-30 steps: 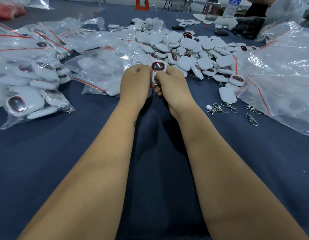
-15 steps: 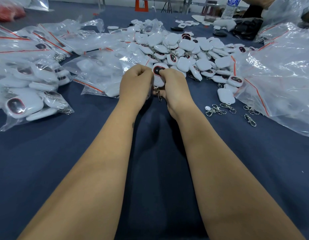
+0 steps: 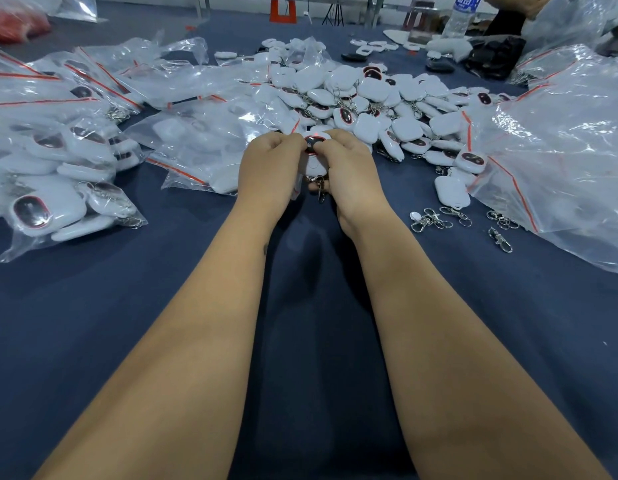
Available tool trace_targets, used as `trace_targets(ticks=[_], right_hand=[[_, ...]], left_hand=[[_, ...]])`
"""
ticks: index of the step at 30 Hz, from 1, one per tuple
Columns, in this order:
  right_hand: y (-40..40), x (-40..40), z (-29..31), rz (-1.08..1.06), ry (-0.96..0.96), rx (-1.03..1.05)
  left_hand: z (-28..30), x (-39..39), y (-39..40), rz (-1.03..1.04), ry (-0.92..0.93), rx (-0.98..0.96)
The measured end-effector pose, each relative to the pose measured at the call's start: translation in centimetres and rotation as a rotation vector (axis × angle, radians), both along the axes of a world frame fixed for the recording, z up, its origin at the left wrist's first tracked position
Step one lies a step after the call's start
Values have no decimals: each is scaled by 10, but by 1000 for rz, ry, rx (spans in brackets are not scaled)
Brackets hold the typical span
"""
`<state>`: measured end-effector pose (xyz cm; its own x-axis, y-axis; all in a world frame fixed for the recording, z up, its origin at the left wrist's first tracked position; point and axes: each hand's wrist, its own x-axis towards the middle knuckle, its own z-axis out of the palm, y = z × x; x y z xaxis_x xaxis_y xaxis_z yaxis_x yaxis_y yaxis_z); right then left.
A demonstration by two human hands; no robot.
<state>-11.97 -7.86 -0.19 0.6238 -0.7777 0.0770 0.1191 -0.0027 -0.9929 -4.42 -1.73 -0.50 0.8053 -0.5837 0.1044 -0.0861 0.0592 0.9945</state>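
Head view: white key fob (image 3: pixel 314 157) sits pinched between left hand (image 3: pixel 269 168) and right hand (image 3: pixel 350 171) grip.

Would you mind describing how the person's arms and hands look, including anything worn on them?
The left forearm and right forearm are bare, with no sleeves in view. The left hand and right hand wear no gloves, and no watch, bracelet or ring is visible. A small dark mark sits on the left forearm near the wrist.
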Motion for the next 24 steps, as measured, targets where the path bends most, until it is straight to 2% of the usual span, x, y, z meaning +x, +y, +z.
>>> trace_targets(ticks=[16, 24], right_hand=[[0, -1, 1, -11, -26, 19], [-4, 1, -1, -5, -26, 49]], left_hand=[[0, -2, 2, -56, -111, 33], [1, -4, 3, 0, -178, 34]])
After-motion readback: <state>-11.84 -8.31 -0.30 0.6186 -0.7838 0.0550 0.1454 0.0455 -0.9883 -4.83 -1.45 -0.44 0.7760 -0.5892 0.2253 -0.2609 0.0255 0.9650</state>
